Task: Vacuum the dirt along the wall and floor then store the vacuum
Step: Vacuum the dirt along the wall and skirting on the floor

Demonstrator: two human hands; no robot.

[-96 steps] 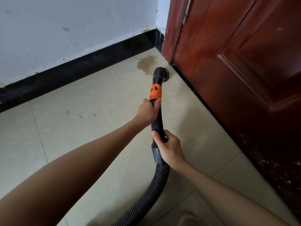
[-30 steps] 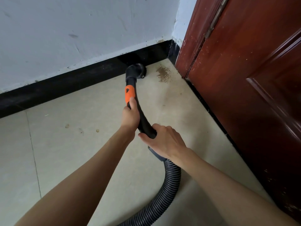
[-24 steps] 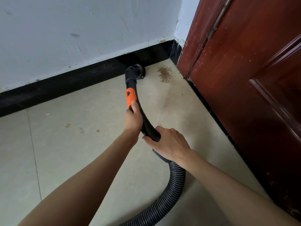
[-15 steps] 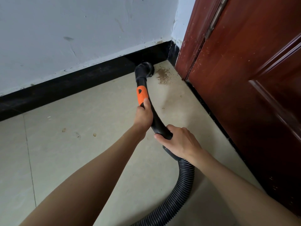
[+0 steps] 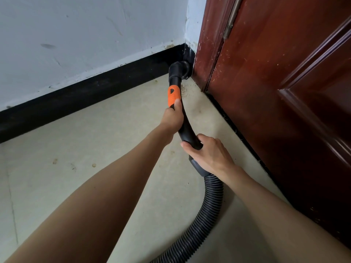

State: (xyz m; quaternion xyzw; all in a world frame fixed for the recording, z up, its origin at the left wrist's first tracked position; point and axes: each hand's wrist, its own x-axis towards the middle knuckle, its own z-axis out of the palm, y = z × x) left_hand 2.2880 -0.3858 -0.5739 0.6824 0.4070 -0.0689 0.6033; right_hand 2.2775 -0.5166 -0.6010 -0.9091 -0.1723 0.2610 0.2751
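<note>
A black vacuum wand (image 5: 187, 126) with an orange collar (image 5: 173, 96) reaches into the room's corner. Its round black nozzle (image 5: 179, 70) sits against the black skirting (image 5: 79, 97) where the white wall meets the door frame. My left hand (image 5: 172, 118) grips the wand just below the orange collar. My right hand (image 5: 209, 154) grips the wand's lower end, above the ribbed grey hose (image 5: 207, 213) that curves down out of view. A few brown dirt specks (image 5: 183, 91) show beside the wand near the corner. The vacuum body is out of view.
A dark red wooden door (image 5: 284, 92) and its frame (image 5: 209, 44) fill the right side, close to the hose. Small crumbs (image 5: 94, 165) lie on the beige tiled floor (image 5: 95, 149) at the left. The white wall (image 5: 85, 35) runs along the back.
The nozzle has moved right along the skirting into the corner by the door frame. The brown dirt patch seen earlier on the floor is now mostly gone or hidden. Both hands keep their grip.
</note>
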